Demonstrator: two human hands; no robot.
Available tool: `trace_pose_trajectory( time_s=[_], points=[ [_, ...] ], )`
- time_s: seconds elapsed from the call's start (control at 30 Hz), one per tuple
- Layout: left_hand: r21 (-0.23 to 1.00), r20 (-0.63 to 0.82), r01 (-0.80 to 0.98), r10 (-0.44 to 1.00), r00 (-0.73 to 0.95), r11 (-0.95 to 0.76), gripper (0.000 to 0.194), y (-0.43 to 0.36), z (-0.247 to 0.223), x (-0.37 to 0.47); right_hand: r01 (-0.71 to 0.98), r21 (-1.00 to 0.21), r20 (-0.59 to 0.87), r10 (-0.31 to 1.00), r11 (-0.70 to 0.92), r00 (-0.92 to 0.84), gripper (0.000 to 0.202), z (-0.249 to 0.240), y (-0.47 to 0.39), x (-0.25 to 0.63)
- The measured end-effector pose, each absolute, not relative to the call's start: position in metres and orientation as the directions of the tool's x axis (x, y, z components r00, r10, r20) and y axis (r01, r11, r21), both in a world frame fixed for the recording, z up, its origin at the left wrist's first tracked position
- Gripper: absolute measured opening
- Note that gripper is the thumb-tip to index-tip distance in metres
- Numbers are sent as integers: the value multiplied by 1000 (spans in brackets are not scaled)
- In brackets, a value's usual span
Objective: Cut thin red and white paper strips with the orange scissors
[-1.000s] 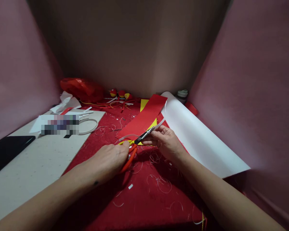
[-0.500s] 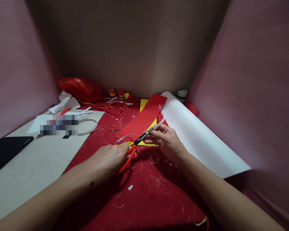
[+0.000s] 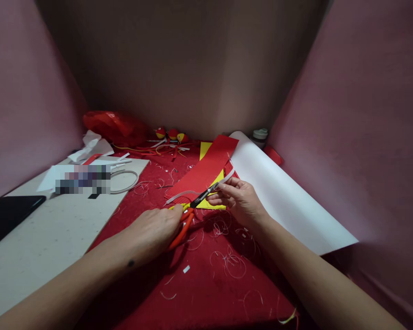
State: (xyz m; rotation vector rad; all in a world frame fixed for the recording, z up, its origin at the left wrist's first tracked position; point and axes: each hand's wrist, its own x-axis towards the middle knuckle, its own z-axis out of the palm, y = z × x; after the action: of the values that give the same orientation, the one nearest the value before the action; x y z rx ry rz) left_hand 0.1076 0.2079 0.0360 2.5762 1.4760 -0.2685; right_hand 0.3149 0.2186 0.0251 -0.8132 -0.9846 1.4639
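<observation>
My left hand (image 3: pixel 161 224) is closed around the handles of a pair of scissors (image 3: pixel 200 200) with one yellow and one orange-red grip. Their dark blades point up and right toward my right hand (image 3: pixel 239 197). A narrow whitish strip (image 3: pixel 229 175) is pinched in my right fingers, right by the blade tips. Another length of whitish strip (image 3: pixel 179 196) curves left of the blades; whether the two are joined I cannot tell. Under and behind the scissors lie red ribbed sheets (image 3: pixel 203 167) and a yellow sheet (image 3: pixel 206 150).
A white sheet roll (image 3: pixel 282 188) lies at the right, with a lidded jar (image 3: pixel 260 134) behind it. At the left are a pale board (image 3: pixel 72 229), a black flat device (image 3: pixel 10 215) and a looped cable (image 3: pixel 136 176). A red plastic bag (image 3: pixel 115 128) and thread scraps (image 3: pixel 234 263) lie about.
Almost nothing differs. The view shifts very slightly, and the strip in my right fingers hangs a little differently at its upper end.
</observation>
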Motion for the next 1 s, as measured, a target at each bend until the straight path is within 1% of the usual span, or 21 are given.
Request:
trace_pose_trajectory(
  time_s=[0.27, 0.6, 0.7, 0.9, 1.0],
  points=[
    [90, -236, 874, 842, 485, -478, 28, 208, 38, 108, -426, -905, 46, 991, -10, -122, 8, 26, 218, 313],
    [17, -234, 855, 829, 508, -519, 30, 207, 38, 110, -409, -912, 26, 993, -23, -115, 13, 29, 216, 310],
    [13, -220, 862, 840, 496, -506, 30, 207, 38, 111, -406, -913, 24, 993, -25, -117, 13, 27, 216, 309],
    [48, -201, 869, 848, 491, -492, 33, 207, 38, 111, -396, -917, 5, 993, -41, -115, 14, 25, 216, 309],
    [82, -197, 868, 846, 496, -490, 33, 207, 38, 111, -414, -909, 21, 990, -38, -136, 15, 26, 216, 311]
  ],
)
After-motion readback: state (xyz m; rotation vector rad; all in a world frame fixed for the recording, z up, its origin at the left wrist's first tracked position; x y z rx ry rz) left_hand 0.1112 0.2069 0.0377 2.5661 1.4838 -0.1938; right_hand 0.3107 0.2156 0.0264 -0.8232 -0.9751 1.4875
